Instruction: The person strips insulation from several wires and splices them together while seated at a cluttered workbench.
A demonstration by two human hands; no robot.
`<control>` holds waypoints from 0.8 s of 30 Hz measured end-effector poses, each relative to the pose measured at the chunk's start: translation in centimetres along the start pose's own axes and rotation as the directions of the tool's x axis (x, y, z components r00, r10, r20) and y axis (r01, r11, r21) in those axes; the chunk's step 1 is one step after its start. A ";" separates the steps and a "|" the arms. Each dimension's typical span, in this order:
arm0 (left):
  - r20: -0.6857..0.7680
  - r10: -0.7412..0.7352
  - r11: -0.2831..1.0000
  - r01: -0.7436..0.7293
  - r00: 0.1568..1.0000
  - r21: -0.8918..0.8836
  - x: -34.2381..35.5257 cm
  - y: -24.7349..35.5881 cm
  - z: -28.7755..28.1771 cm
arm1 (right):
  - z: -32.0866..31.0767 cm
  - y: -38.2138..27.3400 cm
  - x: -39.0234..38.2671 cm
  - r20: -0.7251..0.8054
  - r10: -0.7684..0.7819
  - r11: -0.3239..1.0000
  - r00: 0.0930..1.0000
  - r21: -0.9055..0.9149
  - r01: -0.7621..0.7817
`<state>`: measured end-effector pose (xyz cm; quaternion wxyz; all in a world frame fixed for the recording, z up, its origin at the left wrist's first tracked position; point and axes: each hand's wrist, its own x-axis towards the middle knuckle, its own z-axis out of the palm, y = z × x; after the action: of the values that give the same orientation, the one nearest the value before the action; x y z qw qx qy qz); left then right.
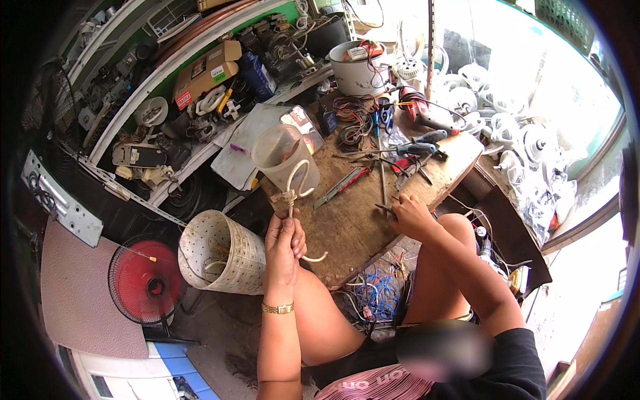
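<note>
My left hand (pixel 285 239) is closed around a cream-coloured electric cable (pixel 293 175). Above my fingers the cable bends into a hook beside a small tan block (pixel 283 198); a loose end hangs below to the right. Over the right side of the wooden bench, my right hand (pixel 412 217) grips a dark, thin-tipped hand tool (pixel 385 208), its kind partly hidden by my fingers. A clear plastic tub (pixel 275 152) stands just behind the cable. On the bench between the hands lies a red and grey utility knife (pixel 342 187).
On the wooden bench (pixel 353 230) lie screwdrivers (pixel 427 138), a red power drill (pixel 427 113) and a wire bundle (pixel 353 117). A white perforated basket (pixel 233 253) and a red fan (pixel 147 280) stand left. Blue wires (pixel 377 293) lie below the bench edge.
</note>
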<state>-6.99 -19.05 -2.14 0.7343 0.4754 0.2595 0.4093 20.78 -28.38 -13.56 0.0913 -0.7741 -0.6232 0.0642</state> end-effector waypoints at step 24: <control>0.093 0.406 0.299 -0.228 0.909 0.927 0.4 -2.5 3.9 | -3.7 -9.1 -1.3 -0.219 -0.285 0.489 0.933 0.805 0.337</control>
<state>-2.88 -21.18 -2.81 0.2218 0.8096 0.4011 0.3666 12.65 -27.99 -7.93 0.4734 -0.5138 -0.6441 0.3116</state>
